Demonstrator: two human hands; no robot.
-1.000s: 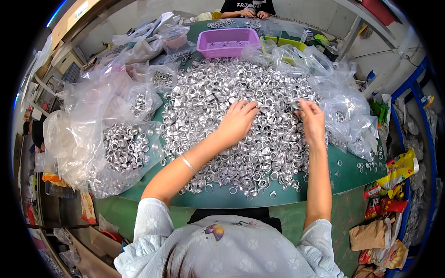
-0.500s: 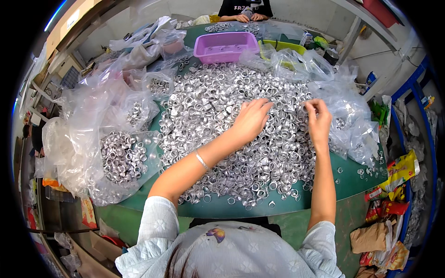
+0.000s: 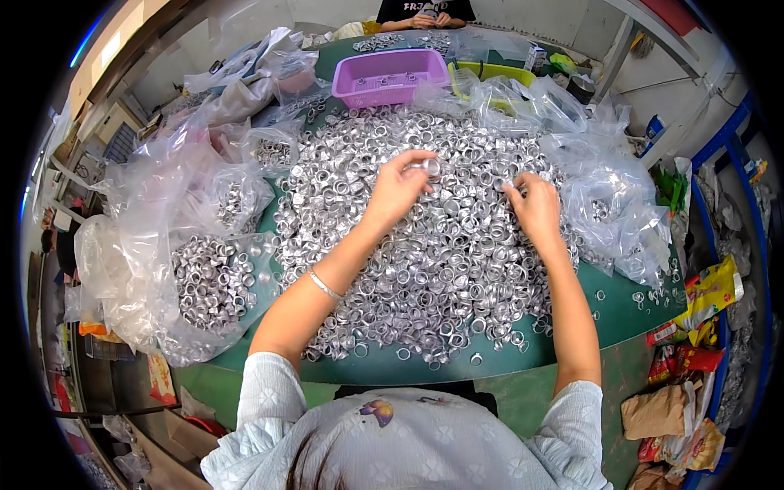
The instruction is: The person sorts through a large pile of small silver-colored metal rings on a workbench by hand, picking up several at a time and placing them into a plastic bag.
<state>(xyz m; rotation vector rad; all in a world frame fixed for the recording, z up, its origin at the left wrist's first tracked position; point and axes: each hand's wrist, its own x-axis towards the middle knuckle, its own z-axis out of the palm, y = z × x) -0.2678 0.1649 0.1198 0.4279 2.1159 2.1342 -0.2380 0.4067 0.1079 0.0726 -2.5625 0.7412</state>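
Countless small silver rings (image 3: 425, 245), one pinched in left hand (image 3: 398, 189)

The left hand (image 3: 398, 189), which lay flat with fingers spread on the heap of silver metal rings (image 3: 425, 245) a second ago, has lifted off it and now pinches a single ring (image 3: 430, 167) between thumb and fingertips above the pile. The right hand (image 3: 535, 208) has drawn slightly back toward the person, its fingers curled on the rings.
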